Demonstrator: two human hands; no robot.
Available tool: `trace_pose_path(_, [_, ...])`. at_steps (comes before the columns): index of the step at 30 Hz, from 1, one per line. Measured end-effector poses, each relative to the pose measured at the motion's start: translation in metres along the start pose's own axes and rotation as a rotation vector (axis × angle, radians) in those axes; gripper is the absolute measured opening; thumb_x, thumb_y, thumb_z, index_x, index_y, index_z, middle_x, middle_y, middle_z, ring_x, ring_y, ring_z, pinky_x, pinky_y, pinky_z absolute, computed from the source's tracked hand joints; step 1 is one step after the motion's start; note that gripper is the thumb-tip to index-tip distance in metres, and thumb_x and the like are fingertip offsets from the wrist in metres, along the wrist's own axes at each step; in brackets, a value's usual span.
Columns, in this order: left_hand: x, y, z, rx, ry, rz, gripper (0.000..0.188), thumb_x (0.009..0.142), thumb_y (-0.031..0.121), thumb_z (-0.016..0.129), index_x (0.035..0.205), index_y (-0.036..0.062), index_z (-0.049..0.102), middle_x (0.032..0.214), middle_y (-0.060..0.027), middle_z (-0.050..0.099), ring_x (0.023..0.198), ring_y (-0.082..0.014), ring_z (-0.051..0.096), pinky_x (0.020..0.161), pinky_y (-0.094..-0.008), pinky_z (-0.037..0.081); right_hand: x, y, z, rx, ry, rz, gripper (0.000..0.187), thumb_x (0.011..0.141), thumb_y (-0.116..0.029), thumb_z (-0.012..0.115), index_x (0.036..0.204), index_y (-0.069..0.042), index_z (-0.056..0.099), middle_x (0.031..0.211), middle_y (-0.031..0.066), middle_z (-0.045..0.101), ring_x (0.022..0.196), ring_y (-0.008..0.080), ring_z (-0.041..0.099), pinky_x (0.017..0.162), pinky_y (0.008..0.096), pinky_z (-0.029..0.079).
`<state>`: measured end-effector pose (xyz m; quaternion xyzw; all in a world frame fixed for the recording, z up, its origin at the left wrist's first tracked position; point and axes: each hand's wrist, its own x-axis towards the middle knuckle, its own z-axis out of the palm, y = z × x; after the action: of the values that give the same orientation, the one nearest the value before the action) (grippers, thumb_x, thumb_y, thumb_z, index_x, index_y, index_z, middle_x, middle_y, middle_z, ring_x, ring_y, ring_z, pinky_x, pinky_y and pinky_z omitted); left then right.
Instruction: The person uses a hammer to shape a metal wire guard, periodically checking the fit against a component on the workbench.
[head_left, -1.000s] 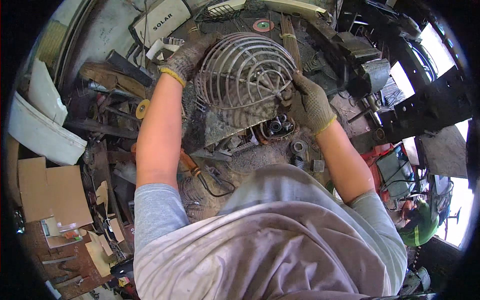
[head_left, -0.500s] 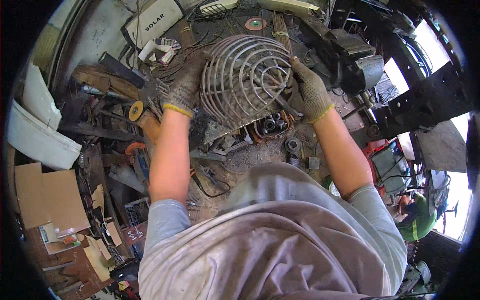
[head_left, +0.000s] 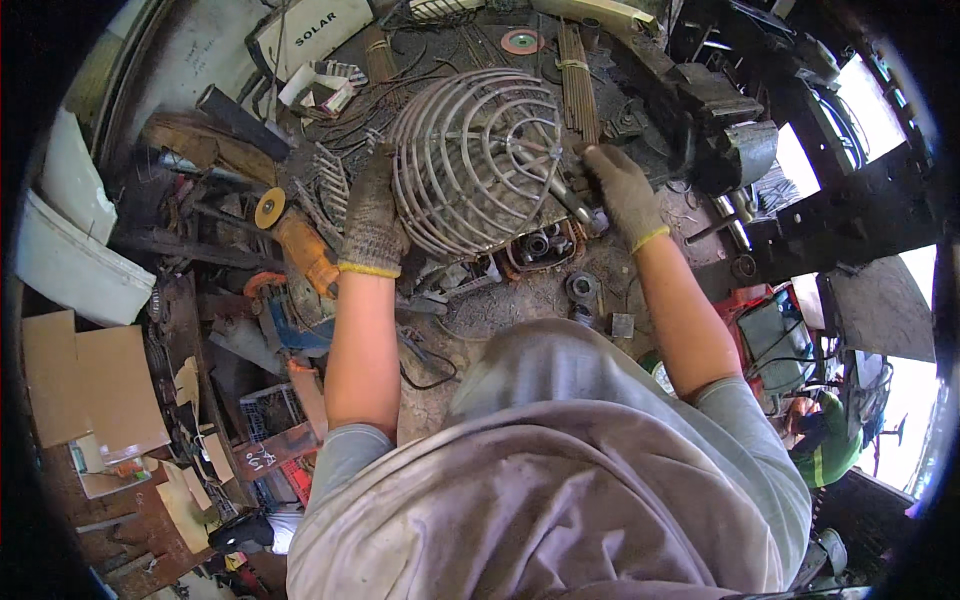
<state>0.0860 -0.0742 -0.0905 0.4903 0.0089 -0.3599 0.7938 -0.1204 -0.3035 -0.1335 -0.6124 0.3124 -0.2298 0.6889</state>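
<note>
Both gloved hands, left hand [head_left: 372, 215] and right hand [head_left: 622, 190], grip a wire fan guard [head_left: 470, 160].

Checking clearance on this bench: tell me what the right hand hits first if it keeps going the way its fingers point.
Probably the domed grey wire fan guard: the gloved right hand points up-left toward its rim, though depth is unclear.

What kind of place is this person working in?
Most likely a cluttered metal repair workshop: gloved hands grip a wire fan guard on a grimy bench, with an orange angle grinder and a bundle of metal rods nearby.
</note>
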Motion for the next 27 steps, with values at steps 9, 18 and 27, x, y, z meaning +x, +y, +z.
trace_pose_path(9, [-0.020,-0.003,-0.002,-0.100,0.040,0.013,0.047,0.095,0.042,0.058,0.122,0.0041,0.061,0.119,-0.0132,0.065,0.105,-0.0288,0.064,0.089,-0.0435,0.054,-0.015,0.001,0.013,-1.015,0.096,-0.292,0.042,0.087,-0.038,0.056,0.113,-0.006,0.066,0.108,0.0216,0.066,0.102,0.0389,0.062,0.091,0.0460,0.048])
trace_pose_path(18, [-0.017,-0.009,-0.014,-0.116,0.013,0.058,0.043,0.097,0.039,0.054,0.124,0.0057,0.060,0.120,-0.0130,0.064,0.106,-0.0290,0.063,0.093,-0.0438,0.052,-0.007,0.022,0.016,-1.264,-0.024,-0.304,0.040,0.086,-0.041,0.057,0.107,-0.008,0.065,0.103,0.0223,0.064,0.097,0.0407,0.062,0.085,0.0501,0.050])
trace_pose_path(27, [-0.028,-0.011,-0.012,-0.187,-0.045,0.060,0.044,0.092,0.032,0.065,0.122,0.0013,0.057,0.116,-0.0143,0.065,0.101,-0.0280,0.065,0.088,-0.0423,0.055,-0.008,0.023,0.017,-1.360,-0.049,-0.245,0.039,0.087,-0.041,0.056,0.110,-0.011,0.066,0.105,0.0214,0.064,0.099,0.0390,0.063,0.085,0.0496,0.050])
